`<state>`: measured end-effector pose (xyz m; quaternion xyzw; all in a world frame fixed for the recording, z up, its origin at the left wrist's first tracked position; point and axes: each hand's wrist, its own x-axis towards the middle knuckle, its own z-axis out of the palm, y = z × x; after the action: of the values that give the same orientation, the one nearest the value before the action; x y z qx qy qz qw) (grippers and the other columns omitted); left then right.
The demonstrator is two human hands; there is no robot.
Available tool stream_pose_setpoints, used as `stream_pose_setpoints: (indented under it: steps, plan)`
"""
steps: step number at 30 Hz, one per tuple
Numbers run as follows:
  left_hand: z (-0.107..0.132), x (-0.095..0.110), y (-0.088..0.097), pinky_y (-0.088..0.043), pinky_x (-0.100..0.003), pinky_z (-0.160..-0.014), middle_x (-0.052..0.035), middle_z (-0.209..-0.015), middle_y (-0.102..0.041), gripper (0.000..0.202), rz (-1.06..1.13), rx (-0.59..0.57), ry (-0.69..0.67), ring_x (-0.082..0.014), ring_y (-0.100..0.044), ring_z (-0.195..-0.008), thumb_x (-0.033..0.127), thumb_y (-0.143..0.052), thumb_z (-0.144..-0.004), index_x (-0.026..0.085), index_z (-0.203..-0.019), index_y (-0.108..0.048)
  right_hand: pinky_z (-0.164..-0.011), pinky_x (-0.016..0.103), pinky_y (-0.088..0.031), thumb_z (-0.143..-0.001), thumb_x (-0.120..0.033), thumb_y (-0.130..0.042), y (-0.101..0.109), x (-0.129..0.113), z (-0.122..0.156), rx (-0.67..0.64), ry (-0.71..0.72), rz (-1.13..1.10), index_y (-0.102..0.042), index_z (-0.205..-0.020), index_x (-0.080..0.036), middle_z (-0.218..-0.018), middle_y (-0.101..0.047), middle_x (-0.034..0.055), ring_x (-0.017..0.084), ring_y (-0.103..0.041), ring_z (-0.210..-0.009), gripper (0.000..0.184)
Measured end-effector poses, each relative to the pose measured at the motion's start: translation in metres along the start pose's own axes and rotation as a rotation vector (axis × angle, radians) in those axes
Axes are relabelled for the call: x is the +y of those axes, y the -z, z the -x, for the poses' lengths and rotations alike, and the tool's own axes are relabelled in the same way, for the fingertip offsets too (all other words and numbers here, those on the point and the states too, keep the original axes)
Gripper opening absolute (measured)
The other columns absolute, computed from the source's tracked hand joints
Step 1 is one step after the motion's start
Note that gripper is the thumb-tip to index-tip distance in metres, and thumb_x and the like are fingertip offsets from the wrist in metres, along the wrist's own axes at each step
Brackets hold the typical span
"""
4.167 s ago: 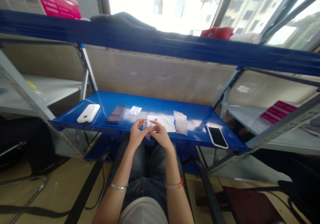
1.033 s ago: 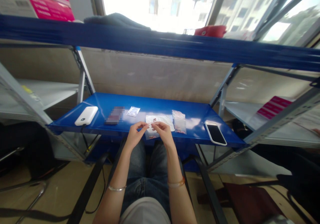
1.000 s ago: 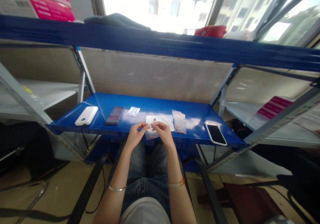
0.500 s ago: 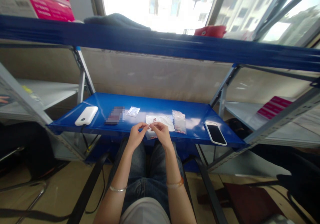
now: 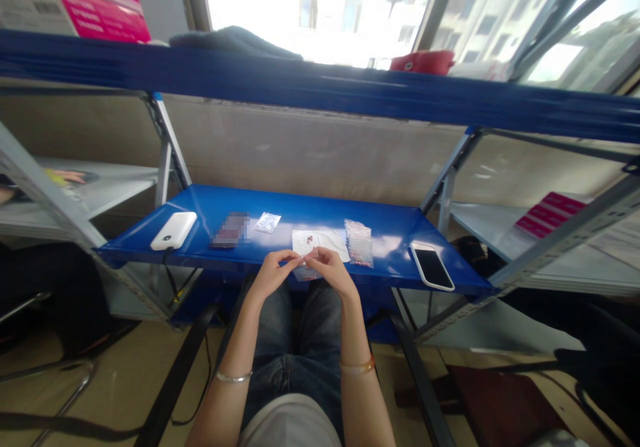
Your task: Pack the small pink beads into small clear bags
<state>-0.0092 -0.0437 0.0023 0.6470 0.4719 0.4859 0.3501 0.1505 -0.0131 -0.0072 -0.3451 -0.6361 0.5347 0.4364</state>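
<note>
My left hand (image 5: 277, 270) and my right hand (image 5: 330, 270) meet at the fingertips over the front edge of the blue shelf. Both are pinched closed; whatever sits between the fingers is too small to make out. Just beyond them lies a white sheet (image 5: 330, 242) with a few small reddish-brown pieces (image 5: 310, 239) on it. Partly hidden under my hands is a clear plastic bag (image 5: 307, 274) with reddish bits inside. Touching the sheet's right side is another clear bag (image 5: 359, 244) holding small reddish pieces.
On the blue shelf (image 5: 280, 200) also lie a white power bank (image 5: 174, 230) with a cable, a blurred-out dark item (image 5: 231, 230), a small clear packet (image 5: 267, 222) and a white-framed phone (image 5: 432, 266). Another person's hand (image 5: 73, 176) shows at far left.
My fingertips have shifted slightly down and right, and my right forearm has swung a little outward. At far left, the other person's hand has come further into view.
</note>
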Motion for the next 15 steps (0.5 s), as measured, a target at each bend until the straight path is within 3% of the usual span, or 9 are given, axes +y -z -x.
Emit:
stream_pose_setpoints:
  steps: [5, 15]
  plan:
    - [0.000, -0.002, -0.001, -0.046, -0.030, -0.072, -0.0038, -0.076, -0.070, 0.028, -0.053, -0.038, 0.000, -0.0207, -0.062, -0.076, 0.037, -0.051, -0.080, 0.018, -0.075, -0.069, -0.064, 0.026, -0.047, -0.071, -0.043, -0.065, 0.008, 0.002, 0.002, -0.071, 0.036, 0.059, -0.064, -0.075, -0.016, -0.070, -0.066, 0.0018, 0.014, -0.060, -0.066, 0.027]
    - [0.001, -0.004, -0.003, -0.046, -0.027, -0.065, -0.0023, -0.072, -0.070, 0.025, -0.156, 0.034, -0.060, -0.0191, -0.063, -0.070, 0.035, -0.051, -0.081, 0.019, -0.072, -0.069, -0.064, 0.028, -0.049, -0.068, -0.036, -0.067, -0.002, 0.001, -0.002, -0.013, 0.056, 0.035, -0.063, -0.068, -0.018, -0.066, -0.068, 0.0013, 0.016, -0.062, -0.064, 0.019]
